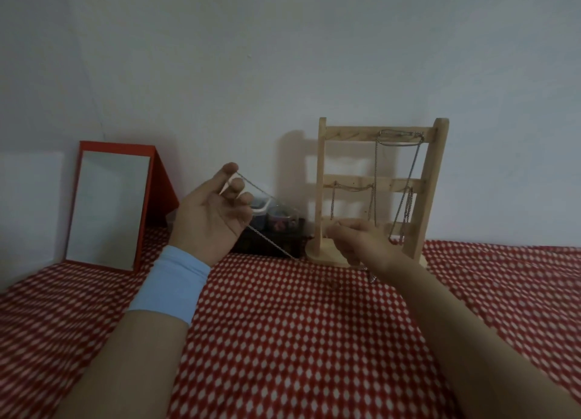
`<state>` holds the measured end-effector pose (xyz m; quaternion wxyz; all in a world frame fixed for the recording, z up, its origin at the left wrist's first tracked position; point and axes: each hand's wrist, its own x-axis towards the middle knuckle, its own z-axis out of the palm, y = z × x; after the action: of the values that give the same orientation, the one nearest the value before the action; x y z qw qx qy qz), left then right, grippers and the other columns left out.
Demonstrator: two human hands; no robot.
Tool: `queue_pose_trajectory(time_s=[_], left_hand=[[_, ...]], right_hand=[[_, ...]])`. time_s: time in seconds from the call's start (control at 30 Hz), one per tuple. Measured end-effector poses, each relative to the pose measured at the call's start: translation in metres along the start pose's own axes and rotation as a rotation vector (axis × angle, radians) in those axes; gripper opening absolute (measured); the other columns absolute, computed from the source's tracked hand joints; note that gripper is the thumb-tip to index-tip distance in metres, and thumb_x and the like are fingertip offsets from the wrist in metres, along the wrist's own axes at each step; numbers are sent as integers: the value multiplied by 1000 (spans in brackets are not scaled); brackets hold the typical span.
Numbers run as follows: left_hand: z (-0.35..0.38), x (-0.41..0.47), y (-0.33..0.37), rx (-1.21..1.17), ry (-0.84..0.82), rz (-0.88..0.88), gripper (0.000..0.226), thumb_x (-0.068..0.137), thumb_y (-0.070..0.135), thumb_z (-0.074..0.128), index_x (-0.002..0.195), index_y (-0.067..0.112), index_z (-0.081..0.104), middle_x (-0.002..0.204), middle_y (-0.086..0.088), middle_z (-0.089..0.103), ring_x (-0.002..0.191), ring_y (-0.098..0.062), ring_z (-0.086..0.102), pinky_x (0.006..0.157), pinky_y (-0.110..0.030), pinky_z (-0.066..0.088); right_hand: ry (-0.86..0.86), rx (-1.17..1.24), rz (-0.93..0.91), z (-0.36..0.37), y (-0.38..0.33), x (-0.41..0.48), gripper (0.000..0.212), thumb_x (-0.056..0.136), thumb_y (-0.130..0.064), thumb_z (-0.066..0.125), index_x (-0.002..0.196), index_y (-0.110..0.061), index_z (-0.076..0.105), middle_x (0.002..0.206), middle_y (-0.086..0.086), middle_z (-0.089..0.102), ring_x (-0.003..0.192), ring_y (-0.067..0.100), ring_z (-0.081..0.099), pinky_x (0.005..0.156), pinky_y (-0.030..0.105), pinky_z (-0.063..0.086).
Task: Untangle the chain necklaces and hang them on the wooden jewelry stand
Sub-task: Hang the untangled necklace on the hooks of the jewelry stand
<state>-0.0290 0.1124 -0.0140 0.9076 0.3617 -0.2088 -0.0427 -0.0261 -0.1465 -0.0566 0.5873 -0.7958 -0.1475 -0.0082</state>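
Observation:
A thin silver chain necklace (267,242) runs between both my hands above the red patterned cloth. My left hand (210,217), palm toward me with a light blue wristband, has the chain looped over its curled fingers. My right hand (358,242) pinches the other end in front of the stand's base, and a short tail of chain (372,275) hangs below it. The wooden jewelry stand (380,186) stands upright against the wall. Silver chains (405,192) hang from its top and middle bars.
A red-framed mirror (110,204) leans against the wall at the left. A dark box (270,245) with small clear containers (281,219) on it sits between my left hand and the stand. The red and white cloth (298,340) covers the surface.

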Motion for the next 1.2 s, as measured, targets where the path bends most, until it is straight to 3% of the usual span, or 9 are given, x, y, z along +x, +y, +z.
queue_pose_trajectory(time_s=[0.2, 0.33, 0.43, 0.53, 0.67, 0.77, 0.87, 1.07, 1.2], left_hand=[[29, 1, -26, 468, -64, -97, 47, 96, 10, 53, 136, 35, 48, 120, -13, 67, 108, -29, 67, 94, -44, 53], [43, 9, -41, 717, -136, -208, 66, 94, -1, 54, 141, 41, 34, 113, -17, 66, 94, -25, 70, 83, -37, 59], [50, 20, -40, 978, -151, -224, 59, 93, 5, 58, 139, 34, 38, 102, -20, 68, 86, -30, 70, 84, -46, 58], [66, 26, -35, 1074, -192, -272, 39, 93, 12, 59, 129, 21, 48, 73, -9, 60, 56, -17, 55, 61, -33, 49], [83, 35, -29, 943, -274, -284, 27, 96, 8, 54, 123, 13, 53, 60, 1, 41, 46, -9, 36, 57, -29, 33], [88, 40, -26, 871, -324, -312, 26, 97, 7, 52, 122, 12, 56, 57, 3, 39, 46, -9, 35, 56, -28, 31], [91, 44, -23, 887, -287, -299, 20, 96, 7, 52, 114, 9, 61, 60, 0, 37, 46, -10, 35, 44, -17, 38], [87, 56, -23, 824, -254, -271, 20, 83, 11, 68, 100, 11, 58, 59, -1, 35, 48, -12, 35, 46, -19, 42], [78, 59, -29, 838, -245, -260, 17, 89, 7, 63, 106, 4, 64, 57, -1, 46, 52, -12, 47, 61, -23, 48]], right_hand=[[-118, -39, -113, 7, -29, 1, 24, 91, 4, 51, 76, -10, 64, 63, -8, 55, 52, 2, 46, 51, 20, 36], [30, -291, -228, 8, -49, 8, 24, 89, 5, 60, 77, -13, 70, 86, -6, 69, 74, 0, 62, 70, 18, 50], [189, -430, -297, 4, -55, 13, 21, 92, -4, 64, 82, -21, 70, 92, -7, 68, 75, 5, 62, 69, 22, 49], [300, -292, -285, -3, -66, 11, 12, 97, -19, 66, 105, -25, 59, 110, -6, 64, 73, 8, 61, 56, 23, 48], [107, -6, -134, -15, -82, 1, 47, 98, -19, 67, 140, -24, 45, 112, 4, 68, 57, 18, 62, 52, 33, 56], [45, -6, -128, -26, -85, -1, 27, 97, -12, 66, 124, -10, 64, 79, 4, 68, 51, 14, 52, 50, 29, 53], [11, 0, -62, -39, -85, -2, 11, 97, -11, 64, 106, -8, 71, 74, 0, 67, 50, 11, 46, 49, 29, 48], [-205, 398, -5, -56, -85, -10, 13, 84, -15, 42, 73, -15, 48, 76, 2, 55, 57, 16, 41, 56, 31, 42], [-101, 676, 2, -70, -87, -8, 12, 79, -22, 38, 70, -17, 44, 73, 4, 51, 55, 19, 36, 54, 30, 37]])
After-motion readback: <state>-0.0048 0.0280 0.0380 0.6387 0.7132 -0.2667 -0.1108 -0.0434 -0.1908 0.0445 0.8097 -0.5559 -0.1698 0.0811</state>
